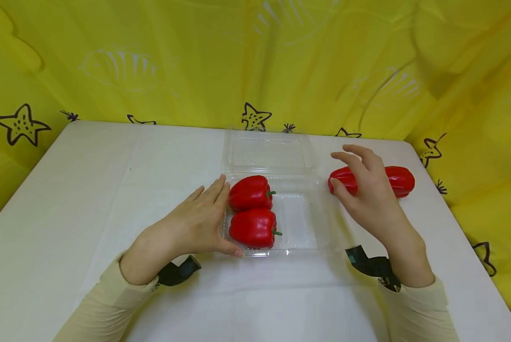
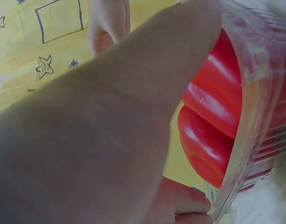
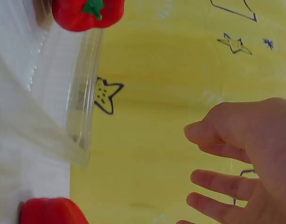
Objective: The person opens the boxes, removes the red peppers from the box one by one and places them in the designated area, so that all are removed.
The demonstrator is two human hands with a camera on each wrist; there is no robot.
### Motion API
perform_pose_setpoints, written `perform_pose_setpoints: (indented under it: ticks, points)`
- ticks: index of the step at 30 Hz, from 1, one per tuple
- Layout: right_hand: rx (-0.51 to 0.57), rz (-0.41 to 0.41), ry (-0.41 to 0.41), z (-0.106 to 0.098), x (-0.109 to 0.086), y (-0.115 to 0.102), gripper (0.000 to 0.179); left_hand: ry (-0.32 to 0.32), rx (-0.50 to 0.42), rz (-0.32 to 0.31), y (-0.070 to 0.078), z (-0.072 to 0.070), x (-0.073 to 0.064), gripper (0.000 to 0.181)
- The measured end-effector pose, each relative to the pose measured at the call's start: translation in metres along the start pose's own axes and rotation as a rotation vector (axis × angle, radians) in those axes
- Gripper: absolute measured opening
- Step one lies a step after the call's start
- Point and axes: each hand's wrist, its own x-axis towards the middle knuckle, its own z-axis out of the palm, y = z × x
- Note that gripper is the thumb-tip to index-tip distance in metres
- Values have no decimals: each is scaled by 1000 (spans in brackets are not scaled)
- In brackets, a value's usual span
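Note:
Two red bell peppers (image 1: pixel 253 228) with green stems lie side by side in the left half of a clear plastic clamshell box (image 1: pixel 299 221). Its lid (image 1: pixel 268 151) is folded back flat, away from me. My left hand (image 1: pixel 197 222) rests along the box's left side, fingers straight and thumb at the near corner. To the right of the box, my right hand (image 1: pixel 373 197) hovers with fingers spread and slightly bent, holding nothing. Under it in the head view is more red pepper (image 1: pixel 400 181), its middle hidden by the hand. The right wrist view shows air between thumb and fingers (image 3: pixel 222 184).
A white-covered table (image 1: pixel 89 190) carries everything. Yellow cloth (image 1: pixel 204 61) printed with starfish and fish hangs behind and at both sides. Dark wrist mounts (image 1: pixel 368 263) sit below the hands.

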Motion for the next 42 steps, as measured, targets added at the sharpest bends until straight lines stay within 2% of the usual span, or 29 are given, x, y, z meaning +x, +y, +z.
perform_pose_setpoints:
  ticks: [8, 23, 30, 42]
  points:
    - [-4, -135, -42, 12, -5, -20, 52, -4, -9, -9, -1, -2, -2, 134]
    - [7, -329, -184, 42, -13, -52, 53, 0, 29, -38, -2, 0, -2, 135]
    - [11, -351, -311, 56, -19, -64, 52, 4, 40, -32, -1, 0, -1, 134]
    - [8, -373, -357, 70, -23, -72, 51, -1, 42, -35, -1, 0, -1, 132]
